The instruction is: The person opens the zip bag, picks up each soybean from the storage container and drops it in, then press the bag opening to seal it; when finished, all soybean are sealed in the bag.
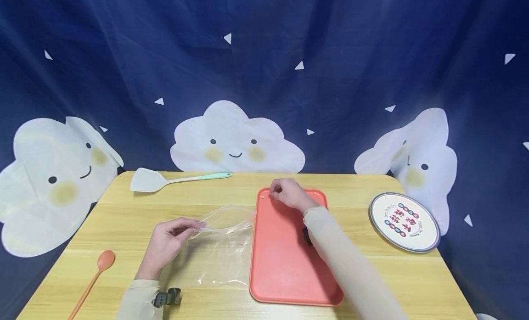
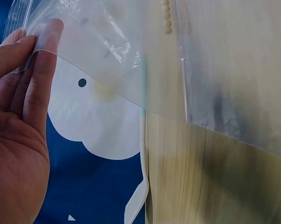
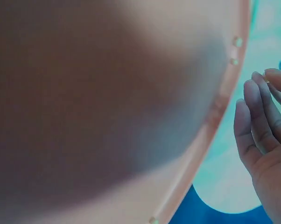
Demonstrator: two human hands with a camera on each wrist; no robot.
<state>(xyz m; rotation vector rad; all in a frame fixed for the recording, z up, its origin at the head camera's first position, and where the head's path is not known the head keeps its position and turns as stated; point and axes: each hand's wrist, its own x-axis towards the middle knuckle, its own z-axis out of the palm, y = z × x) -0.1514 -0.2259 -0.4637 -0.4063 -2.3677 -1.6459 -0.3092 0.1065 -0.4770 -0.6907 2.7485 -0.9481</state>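
My left hand [image 1: 171, 242] pinches the mouth of a clear zip bag [image 1: 219, 258], which hangs open over the table left of a red tray [image 1: 285, 260]. The left wrist view has thumb and fingers on either side of the film, and a short row of round beige beads [image 2: 166, 18] near the top. Over the tray's far edge, my right hand [image 1: 289, 193] has thumb and fingertips together; a tiny yellowish speck, seemingly a bead [image 3: 266, 79], shows between them. Small pale beads [image 3: 237, 42] sit along the tray's rim.
A white spatula [image 1: 149, 180] with a mint handle lies at the table's back left. An orange spoon [image 1: 106, 260] rests at the front left. On the right is a round plate [image 1: 405, 221] with printed lettering. A dark blue cloud-print curtain [image 1: 264, 58] hangs behind the table.
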